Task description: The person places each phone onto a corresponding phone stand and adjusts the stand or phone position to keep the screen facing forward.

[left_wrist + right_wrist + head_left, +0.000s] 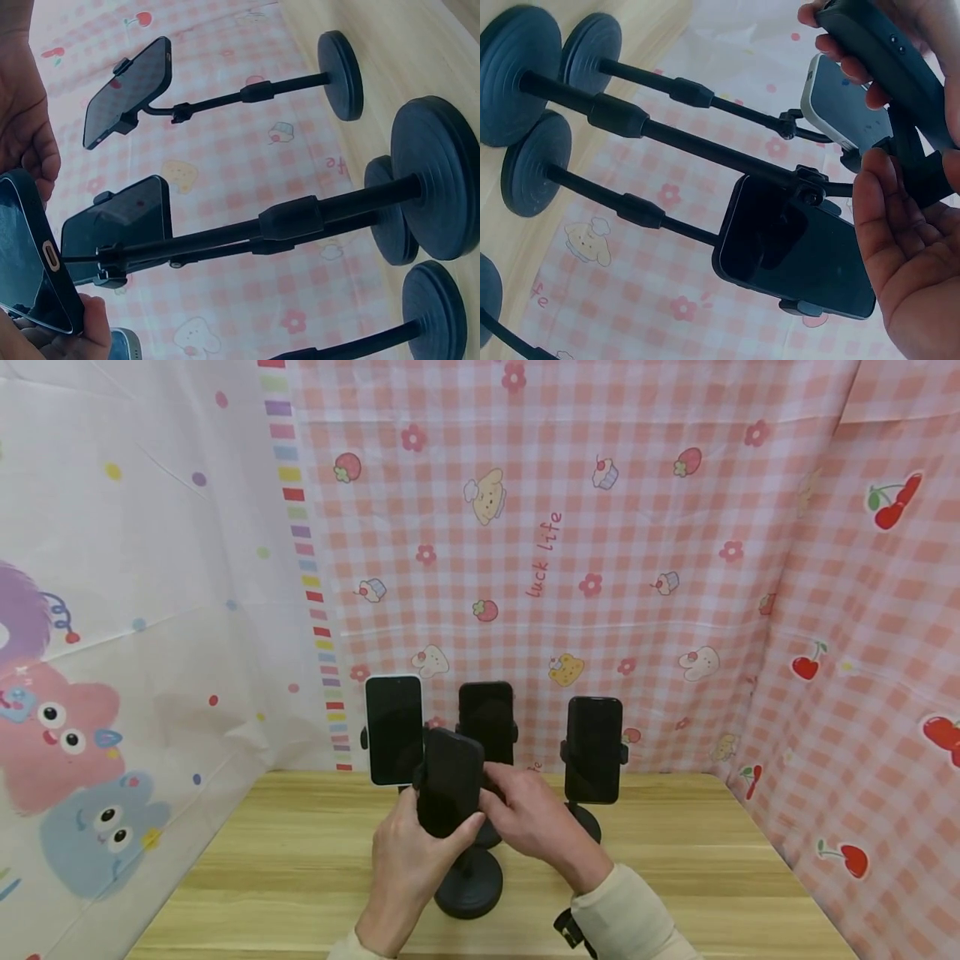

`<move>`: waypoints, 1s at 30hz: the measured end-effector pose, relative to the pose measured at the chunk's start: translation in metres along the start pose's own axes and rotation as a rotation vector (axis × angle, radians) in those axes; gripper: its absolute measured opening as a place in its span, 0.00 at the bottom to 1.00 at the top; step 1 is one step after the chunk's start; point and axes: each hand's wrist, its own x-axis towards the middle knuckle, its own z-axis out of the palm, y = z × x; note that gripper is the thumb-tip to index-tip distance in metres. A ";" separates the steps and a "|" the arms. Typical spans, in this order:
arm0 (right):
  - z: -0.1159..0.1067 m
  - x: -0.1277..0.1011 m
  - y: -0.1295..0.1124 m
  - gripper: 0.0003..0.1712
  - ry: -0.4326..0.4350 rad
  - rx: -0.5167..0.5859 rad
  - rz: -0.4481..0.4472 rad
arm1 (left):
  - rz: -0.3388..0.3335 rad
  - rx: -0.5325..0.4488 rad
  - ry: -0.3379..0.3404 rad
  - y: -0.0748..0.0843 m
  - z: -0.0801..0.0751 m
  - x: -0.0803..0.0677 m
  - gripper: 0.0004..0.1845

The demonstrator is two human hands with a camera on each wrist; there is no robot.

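Observation:
A black smartphone (450, 781) is tilted at the top of the front phone stand (470, 889), which has a round black base. My left hand (412, 852) grips the phone from the left and below, thumb across its lower front. On the phone's right side is my right hand (536, 818). In the right wrist view, the fingers of that hand (922, 270) curl round the stand's black clamp (924, 176). The phone's edge (889, 56) shows two small buttons there, with left-hand fingers wrapped along it. Whether the phone sits fully in the clamp, I cannot tell.
Behind stand more phones in holders: a white-edged phone (395, 727) at left, a black phone (489, 710) in the middle, another black phone (594, 747) at right. The wooden table (675, 877) meets a checked pink cloth (637, 510) at the back.

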 end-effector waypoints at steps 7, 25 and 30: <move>-0.004 -0.001 0.004 0.16 -0.028 0.022 -0.014 | 0.006 0.021 0.014 -0.001 0.003 0.000 0.37; -0.007 -0.003 -0.001 0.26 -0.066 0.003 0.058 | -0.126 0.058 -0.038 -0.001 0.003 0.006 0.43; -0.008 -0.003 0.000 0.25 -0.054 0.004 0.060 | -0.150 0.027 -0.039 0.000 0.005 0.009 0.49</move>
